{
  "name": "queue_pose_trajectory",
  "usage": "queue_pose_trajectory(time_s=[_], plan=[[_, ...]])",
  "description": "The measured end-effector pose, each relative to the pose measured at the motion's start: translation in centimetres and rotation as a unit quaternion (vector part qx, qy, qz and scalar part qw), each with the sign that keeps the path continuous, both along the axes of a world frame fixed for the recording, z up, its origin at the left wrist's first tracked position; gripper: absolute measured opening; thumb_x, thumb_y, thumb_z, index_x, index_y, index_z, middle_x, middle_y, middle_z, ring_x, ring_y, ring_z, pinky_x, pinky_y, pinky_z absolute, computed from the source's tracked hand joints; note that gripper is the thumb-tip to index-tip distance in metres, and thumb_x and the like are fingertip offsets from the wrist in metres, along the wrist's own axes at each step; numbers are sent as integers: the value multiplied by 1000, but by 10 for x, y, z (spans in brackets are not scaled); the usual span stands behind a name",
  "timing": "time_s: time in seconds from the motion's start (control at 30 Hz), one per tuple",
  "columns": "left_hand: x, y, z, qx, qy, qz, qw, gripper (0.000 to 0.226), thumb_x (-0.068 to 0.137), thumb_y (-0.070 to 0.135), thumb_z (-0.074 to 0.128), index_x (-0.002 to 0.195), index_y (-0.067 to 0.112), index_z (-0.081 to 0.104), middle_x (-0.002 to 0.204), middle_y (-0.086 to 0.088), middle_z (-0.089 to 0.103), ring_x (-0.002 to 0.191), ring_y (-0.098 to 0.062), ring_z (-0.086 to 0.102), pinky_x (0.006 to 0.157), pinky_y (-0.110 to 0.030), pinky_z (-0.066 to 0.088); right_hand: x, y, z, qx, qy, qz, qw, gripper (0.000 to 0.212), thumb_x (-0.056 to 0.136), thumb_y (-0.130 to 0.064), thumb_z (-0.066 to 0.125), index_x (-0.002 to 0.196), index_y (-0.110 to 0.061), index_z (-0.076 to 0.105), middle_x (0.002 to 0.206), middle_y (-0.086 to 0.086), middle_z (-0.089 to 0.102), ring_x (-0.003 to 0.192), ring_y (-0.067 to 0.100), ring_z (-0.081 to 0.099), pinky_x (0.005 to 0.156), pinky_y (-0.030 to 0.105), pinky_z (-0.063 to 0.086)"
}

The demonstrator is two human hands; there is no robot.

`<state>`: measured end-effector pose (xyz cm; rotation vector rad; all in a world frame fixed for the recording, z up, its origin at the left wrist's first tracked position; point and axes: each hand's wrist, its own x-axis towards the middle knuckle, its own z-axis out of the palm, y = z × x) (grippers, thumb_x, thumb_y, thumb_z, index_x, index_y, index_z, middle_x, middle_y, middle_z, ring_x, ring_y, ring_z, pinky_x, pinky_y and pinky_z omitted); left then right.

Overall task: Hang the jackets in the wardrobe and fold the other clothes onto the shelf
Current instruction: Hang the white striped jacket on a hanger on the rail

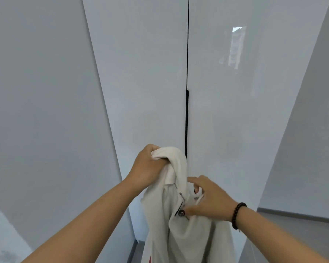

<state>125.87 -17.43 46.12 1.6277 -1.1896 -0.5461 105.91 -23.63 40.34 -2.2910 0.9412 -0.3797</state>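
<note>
One white jacket point(180, 230), left hand point(146, 168) fingers clenching collar, right hand point(207, 200) fingers pinching front.

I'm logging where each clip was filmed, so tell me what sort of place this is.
Probably a bedroom or dressing area at a built-in wardrobe. Tall glossy pale-grey wardrobe doors stand shut, with a slim black vertical handle at their seam, and both hands hold up a white collared garment before them.
</note>
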Motion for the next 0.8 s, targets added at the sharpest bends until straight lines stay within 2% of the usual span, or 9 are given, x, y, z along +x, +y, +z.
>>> queue_pose_trajectory(time_s=[0.1,0.23,0.33,0.4,0.43,0.5,0.6,0.7,0.8], plan=[[3,-32,4,6,97,1,995,29,76,30,78,98,22,62,95,6,69,84,-10,66,67,-24,49,30,-27,-15,36,-39,5,999,44,54,-69,73,81,-36,60,92,-7,57,79,5,55,70,21,47],[16,-65,-9,49,152,21,987,41,72,35,80,106,15,68,103,-7,73,90,-22,71,79,-38,57,57,-75,-35,86,-102,35,990,47,81,-44,69,93,1,62,96,15,64,88,25,61,79,39,48],[30,-80,-18,104,102,28,989,93,57,55,81,135,16,47,124,1,61,107,-19,63,90,-35,53,62,-106,-50,160,-173,8,972,46,86,-31,68,95,12,57,83,17,59,76,20,53,71,34,41],[36,-85,-20,153,-30,-20,987,122,47,66,84,146,38,18,123,22,45,107,6,49,79,-7,41,64,-131,-59,189,-190,-21,963,42,86,-27,68,91,13,55,76,10,51,72,16,47,68,31,36],[36,-84,-20,188,-102,-58,975,133,42,68,84,146,48,3,115,28,43,99,15,46,71,-3,39,61,-139,-59,194,-190,-38,962,38,86,-27,68,85,10,56,72,7,49,70,15,44,66,30,34],[43,-90,-25,247,-247,-116,930,147,44,63,86,138,54,-25,97,25,53,84,9,54,61,-10,43,59,-160,-55,178,-179,-69,965,38,82,-32,69,72,2,56,65,2,43,64,14,39,61,26,29],[62,-99,-28,261,-392,-105,876,145,66,36,80,126,42,-52,75,9,52,66,-10,55,52,-24,41,66,-179,-47,99,-117,-83,985,60,67,-56,68,67,2,50,61,-3,40,56,10,35,51,19,25],[88,-108,-32,195,-388,-58,899,126,78,17,62,125,47,-51,81,6,48,64,-17,55,57,-32,47,76,-184,-45,78,-87,-95,989,55,64,-58,73,70,-5,61,63,-8,50,55,4,42,52,15,32],[119,-121,-41,181,-324,-78,925,112,86,16,58,132,59,-35,86,2,52,70,-19,57,66,-32,50,80,-195,-33,126,-178,-136,966,15,73,-29,78,70,-19,67,58,-15,51,57,2,48,62,15,39]])
